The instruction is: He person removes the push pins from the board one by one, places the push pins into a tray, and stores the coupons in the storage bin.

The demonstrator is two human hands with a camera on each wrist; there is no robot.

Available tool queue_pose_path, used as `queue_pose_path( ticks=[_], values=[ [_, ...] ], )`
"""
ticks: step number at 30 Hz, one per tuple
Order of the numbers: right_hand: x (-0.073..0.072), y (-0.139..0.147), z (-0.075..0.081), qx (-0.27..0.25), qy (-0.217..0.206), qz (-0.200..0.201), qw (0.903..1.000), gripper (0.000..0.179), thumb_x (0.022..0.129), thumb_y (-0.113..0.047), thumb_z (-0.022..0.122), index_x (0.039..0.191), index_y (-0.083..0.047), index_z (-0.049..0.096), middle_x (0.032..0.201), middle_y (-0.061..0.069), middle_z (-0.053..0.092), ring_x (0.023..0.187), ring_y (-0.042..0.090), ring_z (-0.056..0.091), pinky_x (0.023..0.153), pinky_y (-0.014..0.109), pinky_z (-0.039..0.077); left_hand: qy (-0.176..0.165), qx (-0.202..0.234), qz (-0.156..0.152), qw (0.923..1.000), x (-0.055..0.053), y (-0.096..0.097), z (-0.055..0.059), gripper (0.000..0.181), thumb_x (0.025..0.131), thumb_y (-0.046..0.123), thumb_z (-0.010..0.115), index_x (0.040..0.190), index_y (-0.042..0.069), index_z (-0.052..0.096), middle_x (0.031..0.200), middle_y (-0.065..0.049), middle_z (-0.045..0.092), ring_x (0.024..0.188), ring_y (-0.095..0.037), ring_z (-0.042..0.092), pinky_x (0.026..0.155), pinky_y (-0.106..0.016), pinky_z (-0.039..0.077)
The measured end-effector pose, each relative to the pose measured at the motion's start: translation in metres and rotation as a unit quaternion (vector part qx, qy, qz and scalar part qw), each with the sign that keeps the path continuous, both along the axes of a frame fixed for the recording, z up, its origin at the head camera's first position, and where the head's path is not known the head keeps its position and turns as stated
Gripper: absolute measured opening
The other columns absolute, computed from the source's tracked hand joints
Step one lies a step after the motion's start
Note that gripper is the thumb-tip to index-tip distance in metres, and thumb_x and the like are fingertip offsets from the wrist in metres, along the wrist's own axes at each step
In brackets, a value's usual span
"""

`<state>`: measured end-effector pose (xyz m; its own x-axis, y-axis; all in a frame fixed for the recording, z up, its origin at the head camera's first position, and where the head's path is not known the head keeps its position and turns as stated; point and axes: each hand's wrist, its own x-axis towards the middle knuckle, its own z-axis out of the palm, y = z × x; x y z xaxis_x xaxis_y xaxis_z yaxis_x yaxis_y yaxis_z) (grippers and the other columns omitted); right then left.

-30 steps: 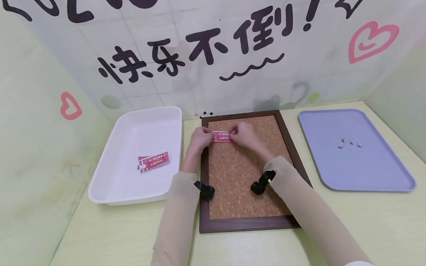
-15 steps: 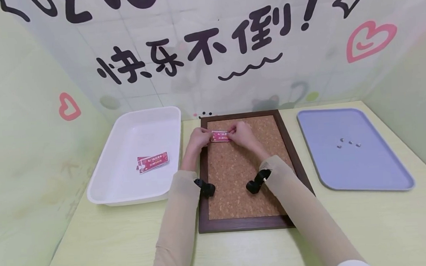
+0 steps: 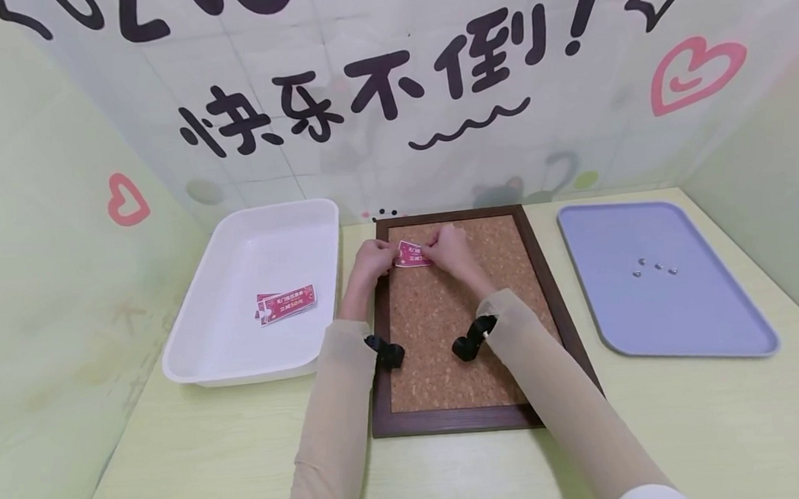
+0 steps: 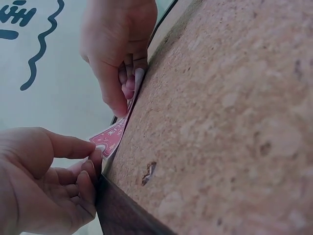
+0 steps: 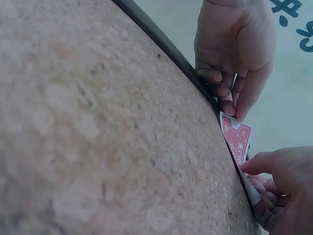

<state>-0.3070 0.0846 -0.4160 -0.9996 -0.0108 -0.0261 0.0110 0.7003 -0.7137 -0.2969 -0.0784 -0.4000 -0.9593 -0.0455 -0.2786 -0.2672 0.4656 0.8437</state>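
A small red-and-white paper coupon is held at the upper left of a cork board with a dark wooden frame. My left hand pinches the coupon's left end between thumb and fingers, close to the frame's left side. At the other end my right hand grips it, its fingers covering part of the print. In the right wrist view the coupon bends between the two hands, low over the cork. The left wrist view shows its white underside curling up by the right hand.
To the left stands a white tray with overlapping coupons in it. A blue-lilac tray lies on the right, holding several small shiny metal pieces. A printed backdrop rises behind the board.
My right hand has shifted slightly left toward the left hand. The coupon, flat and straight before, now looks bent, with more of its right end covered. The left hand has barely moved.
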Motion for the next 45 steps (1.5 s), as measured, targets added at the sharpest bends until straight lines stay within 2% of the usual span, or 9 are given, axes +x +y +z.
queue_pose_path(
  ticks=[10, 15, 26, 30, 37, 45],
  values=[
    [-0.003, -0.006, 0.005, -0.002, -0.043, -0.025, 0.9987, 0.026, 0.093, -0.013, 0.071, 0.068, -0.006, 0.068, 0.059, 0.001, 0.058, 0.052, 0.011, 0.043, 0.048, 0.024, 0.033, 0.009, -0.017, 0.001, 0.9998, 0.0, 0.0, -0.003, 0.027, 0.098, 0.015, 0.06, 0.118, -0.003, 0.066, 0.105, -0.013, 0.061, 0.086, -0.019, 0.053, 0.068, -0.026, 0.043],
    [-0.004, -0.009, 0.008, 0.009, -0.049, -0.027, 0.9984, 0.034, 0.093, -0.019, 0.074, 0.062, -0.006, 0.065, 0.053, -0.001, 0.051, 0.05, 0.01, 0.04, 0.048, 0.024, 0.031, 0.015, -0.026, -0.003, 0.9996, 0.001, -0.002, -0.003, 0.024, 0.097, 0.015, 0.062, 0.114, -0.003, 0.068, 0.104, -0.013, 0.062, 0.088, -0.02, 0.053, 0.07, -0.027, 0.043],
    [-0.007, -0.011, 0.009, 0.02, -0.051, -0.022, 0.9982, 0.029, 0.092, -0.02, 0.075, 0.068, -0.005, 0.071, 0.054, 0.0, 0.053, 0.049, 0.01, 0.041, 0.047, 0.024, 0.03, 0.015, -0.035, -0.004, 0.9993, 0.002, -0.002, -0.003, 0.02, 0.097, 0.017, 0.064, 0.105, -0.001, 0.069, 0.093, -0.007, 0.057, 0.085, -0.019, 0.051, 0.067, -0.026, 0.04],
    [-0.007, -0.011, 0.01, 0.017, -0.06, -0.02, 0.9979, 0.028, 0.092, -0.02, 0.075, 0.069, -0.004, 0.071, 0.054, 0.001, 0.053, 0.049, 0.011, 0.041, 0.046, 0.025, 0.031, 0.016, -0.036, -0.004, 0.9992, 0.003, -0.002, -0.002, 0.02, 0.098, 0.017, 0.064, 0.104, -0.001, 0.068, 0.095, -0.008, 0.057, 0.085, -0.019, 0.051, 0.067, -0.026, 0.039],
    [-0.01, -0.01, 0.012, 0.042, -0.064, -0.008, 0.9971, 0.026, 0.09, -0.016, 0.076, 0.067, -0.005, 0.067, 0.055, 0.001, 0.05, 0.051, 0.012, 0.042, 0.049, 0.025, 0.033, 0.015, -0.035, -0.004, 0.9993, 0.003, -0.002, -0.003, 0.021, 0.098, 0.018, 0.063, 0.106, -0.001, 0.067, 0.101, -0.011, 0.059, 0.09, -0.021, 0.052, 0.071, -0.028, 0.041],
    [-0.013, -0.008, 0.012, 0.029, -0.08, -0.003, 0.9964, 0.023, 0.089, -0.018, 0.078, 0.073, -0.003, 0.072, 0.056, 0.002, 0.054, 0.05, 0.012, 0.043, 0.047, 0.025, 0.034, 0.018, -0.036, -0.003, 0.9992, 0.003, -0.002, -0.003, 0.019, 0.097, 0.017, 0.064, 0.104, -0.001, 0.068, 0.1, -0.01, 0.059, 0.089, -0.021, 0.052, 0.07, -0.027, 0.041]
  ],
)
